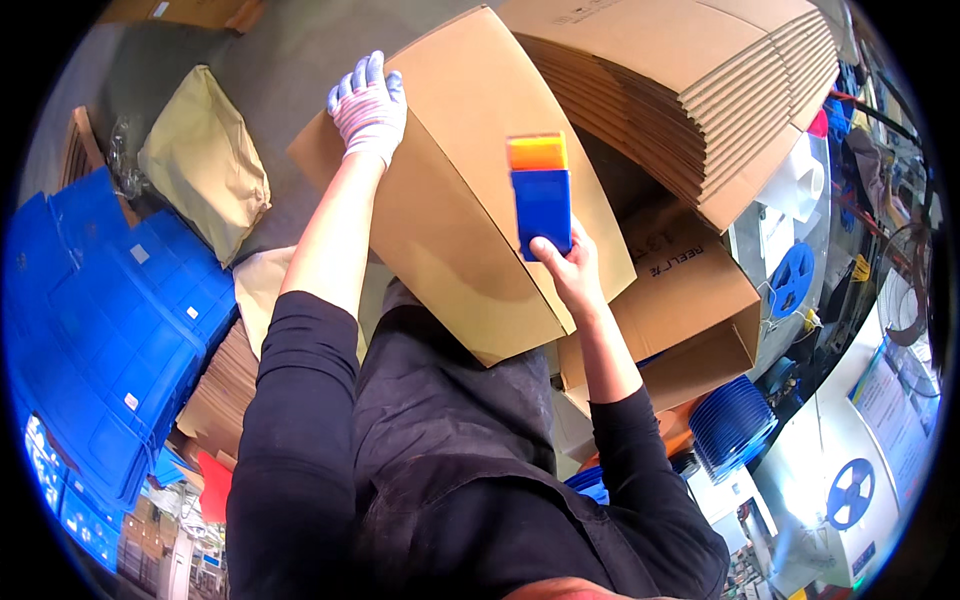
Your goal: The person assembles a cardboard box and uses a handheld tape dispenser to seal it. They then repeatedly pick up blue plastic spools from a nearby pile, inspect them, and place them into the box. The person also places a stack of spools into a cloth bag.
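A tall closed cardboard box (480,130) stands tilted in front of me, its near end by my thighs. My left hand (368,108), in a striped glove with greyish-blue fingertips, lies over its far left edge with the fingers stretched out. Bare, my right hand (570,268) is closed round the lower end of a blue-and-orange tape dispenser (543,205). The dispenser is upright above the box's right-hand face, orange end away from me. Whether it touches the cardboard I cannot tell.
Flattened cartons (690,110) are stacked at the far right, with an open cardboard box (680,290) below them. Blue plastic bins (110,330) fill the left side, near a tan paper sack (205,160). Blue reels (733,425) stand at the lower right.
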`<state>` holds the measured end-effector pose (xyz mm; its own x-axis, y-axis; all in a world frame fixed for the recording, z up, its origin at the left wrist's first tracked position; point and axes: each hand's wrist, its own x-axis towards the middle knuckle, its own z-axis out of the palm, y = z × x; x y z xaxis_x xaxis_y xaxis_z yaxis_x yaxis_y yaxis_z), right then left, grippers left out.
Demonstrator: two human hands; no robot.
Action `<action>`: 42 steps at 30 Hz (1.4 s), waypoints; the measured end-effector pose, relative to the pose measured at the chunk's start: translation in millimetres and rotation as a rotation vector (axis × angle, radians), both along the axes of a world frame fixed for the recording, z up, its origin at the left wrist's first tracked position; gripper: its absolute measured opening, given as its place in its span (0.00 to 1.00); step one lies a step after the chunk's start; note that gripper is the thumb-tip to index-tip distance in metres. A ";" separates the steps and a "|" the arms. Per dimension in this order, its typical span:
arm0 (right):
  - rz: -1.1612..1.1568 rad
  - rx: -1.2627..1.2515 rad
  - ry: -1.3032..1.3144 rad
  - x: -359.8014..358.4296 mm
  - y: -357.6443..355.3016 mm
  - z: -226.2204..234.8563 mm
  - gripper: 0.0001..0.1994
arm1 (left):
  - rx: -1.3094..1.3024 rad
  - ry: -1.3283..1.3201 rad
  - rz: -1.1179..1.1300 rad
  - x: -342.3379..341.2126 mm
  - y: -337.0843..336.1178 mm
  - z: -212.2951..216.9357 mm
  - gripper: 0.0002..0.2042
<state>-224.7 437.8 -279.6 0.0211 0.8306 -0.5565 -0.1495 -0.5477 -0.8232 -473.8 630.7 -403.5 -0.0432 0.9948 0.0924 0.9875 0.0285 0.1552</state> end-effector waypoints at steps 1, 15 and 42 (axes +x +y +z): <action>0.052 0.031 0.047 -7.6 5.5 3.7 0.26 | 0.000 0.000 -0.004 -0.7 -1.4 -1.0 0.22; 0.412 -0.037 -0.017 -31.0 20.8 -86.4 0.19 | 0.051 -0.594 -0.406 -23.6 -21.6 18.0 0.16; 0.489 0.023 -0.122 -34.6 24.7 -76.0 0.19 | -1.292 -1.790 0.021 -7.7 -52.9 26.7 0.07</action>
